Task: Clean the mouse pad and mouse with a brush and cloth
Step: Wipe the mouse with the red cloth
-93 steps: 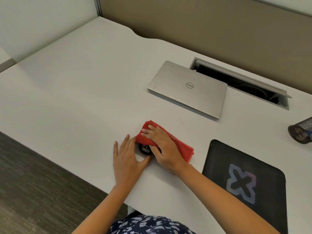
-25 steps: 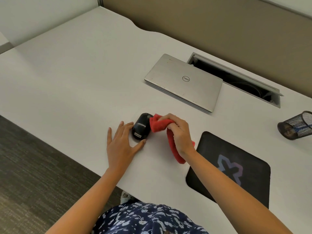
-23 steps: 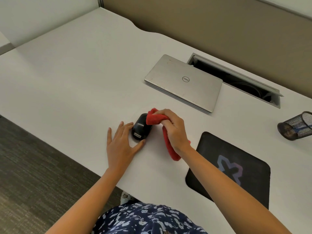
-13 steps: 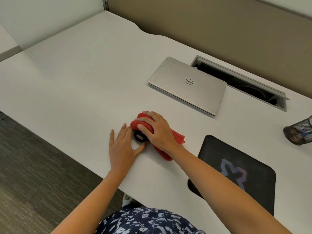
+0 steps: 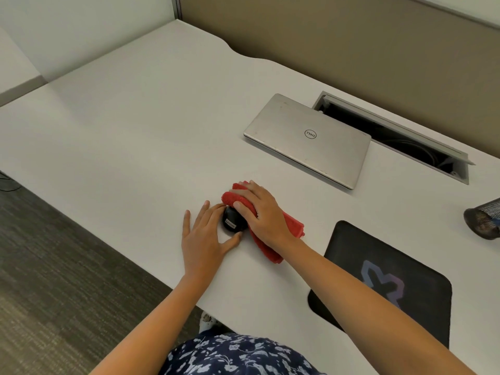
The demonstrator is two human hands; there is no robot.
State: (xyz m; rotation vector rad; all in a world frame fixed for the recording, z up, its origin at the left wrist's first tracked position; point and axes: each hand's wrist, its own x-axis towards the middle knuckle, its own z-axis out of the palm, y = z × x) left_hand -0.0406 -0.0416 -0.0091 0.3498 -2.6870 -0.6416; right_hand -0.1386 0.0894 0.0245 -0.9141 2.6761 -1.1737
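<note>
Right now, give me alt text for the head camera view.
A right hand presses a red cloth over a black mouse on a white desk while the left hand steadies it. A closed laptop and black mouse pad lie nearby.

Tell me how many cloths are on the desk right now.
1: the red cloth lies under the right hand, draped over the black mouse. No second cloth shows in view.

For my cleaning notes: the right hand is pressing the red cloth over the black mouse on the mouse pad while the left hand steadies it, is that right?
Not quite. In the head view the black mouse sits on the bare white desk, well left of the mouse pad. The rest holds: the right hand presses the red cloth over it while the left hand steadies it.
</note>
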